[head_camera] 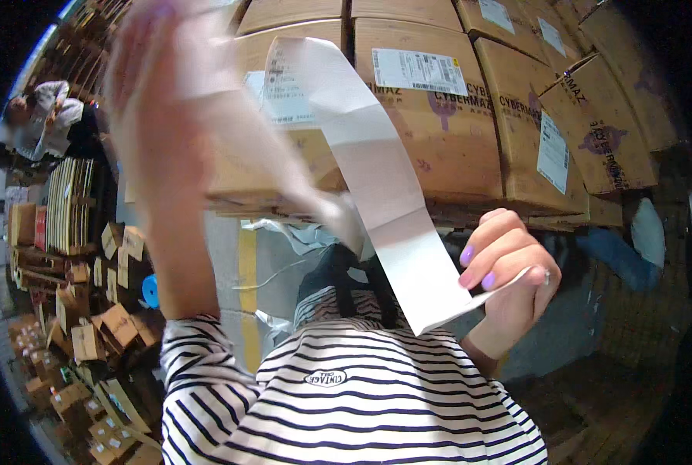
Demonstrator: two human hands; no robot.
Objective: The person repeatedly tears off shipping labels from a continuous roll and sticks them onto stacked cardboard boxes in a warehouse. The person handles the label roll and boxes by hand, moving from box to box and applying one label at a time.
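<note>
My right hand [511,273], with purple nail polish, pinches the lower end of a long white strip of label paper [386,180]. Creases cross the strip, which folds sharply near that hand and rises, curving, to the upper middle. Printing shows faintly at its top. Raised at the upper left, my left hand [162,110] is smeared by motion. A blurred white paper band [276,145] runs from its fingers down to the middle and appears held there; its exact grip is hard to make out. Before me stand stacked cardboard cartons [439,145] bearing white printed labels [420,71].
Another person [55,119] is at the far left, near stacked wooden pallets [69,203]. Many small cardboard boxes [87,343] lie below, beside a blue round object [150,290]. Clear plastic film [302,235] and a yellow floor line [248,273] show beneath the cartons.
</note>
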